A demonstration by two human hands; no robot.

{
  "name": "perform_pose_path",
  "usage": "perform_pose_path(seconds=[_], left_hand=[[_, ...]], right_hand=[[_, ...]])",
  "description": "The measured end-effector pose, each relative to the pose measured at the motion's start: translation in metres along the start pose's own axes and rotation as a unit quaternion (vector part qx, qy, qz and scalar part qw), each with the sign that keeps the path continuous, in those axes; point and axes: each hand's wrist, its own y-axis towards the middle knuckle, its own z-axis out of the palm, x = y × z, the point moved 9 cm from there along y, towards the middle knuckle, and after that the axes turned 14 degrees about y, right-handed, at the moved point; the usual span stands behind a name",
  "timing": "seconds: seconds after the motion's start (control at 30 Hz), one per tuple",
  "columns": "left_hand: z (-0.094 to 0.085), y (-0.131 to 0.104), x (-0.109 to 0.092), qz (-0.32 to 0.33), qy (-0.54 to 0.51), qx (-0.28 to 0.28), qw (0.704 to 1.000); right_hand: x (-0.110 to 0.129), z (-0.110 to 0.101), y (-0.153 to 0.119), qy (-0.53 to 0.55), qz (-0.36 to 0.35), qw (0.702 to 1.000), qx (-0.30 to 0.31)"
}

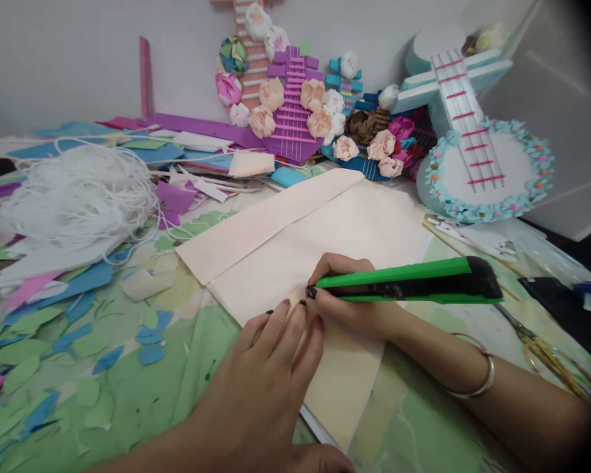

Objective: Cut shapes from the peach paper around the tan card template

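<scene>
My right hand (342,295) is closed around a green and black stapler-like tool or utility knife (408,279), its narrow end low over the paper. The body of this tool slants up to the right above my wrist. Pale cream sheets (295,249) lie stacked and overlapping in the middle, one with a folded strip along the far side. My left hand (276,355) rests flat on the near part of the sheets, fingers spread, its fingertips close to the right fingers. What lies under the fingertips is hidden.
A tangle of white string (79,197) and paper scraps (34,355) lie at the left. Paper-flower guitar-shaped crafts (293,118) stand at the back, a larger one (487,157) at the right. Gold-handled scissors (546,351) lie beside the right forearm.
</scene>
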Motion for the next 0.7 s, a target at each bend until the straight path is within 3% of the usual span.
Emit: perform_pose_path(seconds=[0.7], left_hand=[[0.0009, 0.0015, -0.0028, 0.015, 0.012, 0.013, 1.0]], right_hand=[[-0.0009, 0.0027, 0.0005, -0.004, -0.001, 1.0, 0.013]])
